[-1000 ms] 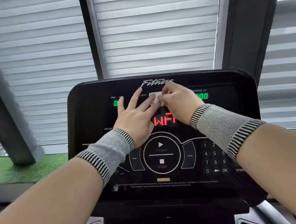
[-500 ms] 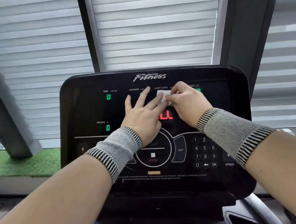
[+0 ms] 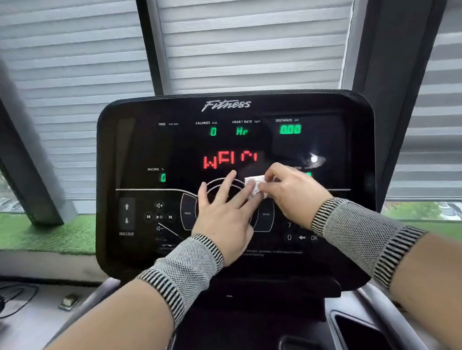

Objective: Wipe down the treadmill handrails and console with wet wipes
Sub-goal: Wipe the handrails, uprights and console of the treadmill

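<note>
White wipe: a small folded wipe (image 3: 255,186) sits just right of frame centre, lying against the console (image 3: 141,153) beside the round start/stop dial.
Right hand: my right hand (image 3: 294,192) has its fingers curled, pinching the right edge of the wipe between thumb and fingertips and holding it to the panel.
Left hand: my left hand (image 3: 227,216) lies flat on the dial with fingers straight and spread; its fingertips reach the left edge of the wipe and press on it. It grips nothing.
Console: black glossy panel filling the middle of the frame, "Fitness" written along the top edge. Green readouts sit under CALORIES, HEART RATE and DISTANCE in the upper half, red letters glow just above my hands, and a green incline digit shows at mid left. Arrow keys and media buttons are at lower left; part of a number pad with 0 and OK shows below my right wrist.
Wristbands: grey knit wristbands (image 3: 187,265) with striped edges on both forearms, lower half of frame.
Handrails: grey rail (image 3: 375,296) runs down at lower right; I can only see part of it.
Background: white blinds (image 3: 242,37) across the top, a green turf strip (image 3: 37,234) at mid left.
</note>
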Demonstrator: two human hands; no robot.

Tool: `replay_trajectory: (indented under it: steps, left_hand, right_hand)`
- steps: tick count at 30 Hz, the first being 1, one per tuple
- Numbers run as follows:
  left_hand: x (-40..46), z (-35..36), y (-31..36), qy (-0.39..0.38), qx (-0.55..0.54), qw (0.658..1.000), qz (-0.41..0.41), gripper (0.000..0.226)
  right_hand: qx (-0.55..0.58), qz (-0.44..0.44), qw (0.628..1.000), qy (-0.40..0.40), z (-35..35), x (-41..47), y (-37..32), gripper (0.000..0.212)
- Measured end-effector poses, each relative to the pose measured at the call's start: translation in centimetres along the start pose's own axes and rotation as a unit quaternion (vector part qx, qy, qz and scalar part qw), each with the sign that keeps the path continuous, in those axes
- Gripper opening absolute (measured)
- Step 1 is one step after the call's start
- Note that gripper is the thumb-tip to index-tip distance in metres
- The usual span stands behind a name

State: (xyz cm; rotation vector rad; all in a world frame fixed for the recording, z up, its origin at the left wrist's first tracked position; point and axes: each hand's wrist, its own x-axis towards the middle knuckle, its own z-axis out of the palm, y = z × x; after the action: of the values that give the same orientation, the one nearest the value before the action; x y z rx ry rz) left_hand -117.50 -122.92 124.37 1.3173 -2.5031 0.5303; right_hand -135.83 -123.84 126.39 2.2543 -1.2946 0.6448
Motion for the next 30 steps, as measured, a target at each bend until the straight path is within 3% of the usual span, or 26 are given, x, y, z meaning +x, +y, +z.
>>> replay_trajectory:
  steps: [9, 19, 30]
  left_hand:
    - [3.6, -0.9, 0.6, 0.032, 0.011, 0.999, 0.003, 0.065]
    - [8.4, -4.5, -3.0, 0.074, -0.009, 0.997, -0.015, 0.064]
    - [10.3, -4.5, 0.6, 0.090, -0.027, 0.995, 0.024, 0.067]
  right_hand:
    - [-0.017, -0.011, 0.999, 0.036, -1.9, 1.6, 3.2, 0.026]
    - [-0.010, 0.053, 0.998, 0.034, -3.8, 8.0, 4.6, 0.019]
    - [-0.019, 0.090, 0.994, 0.061, -5.5, 4.4, 6.7, 0.016]
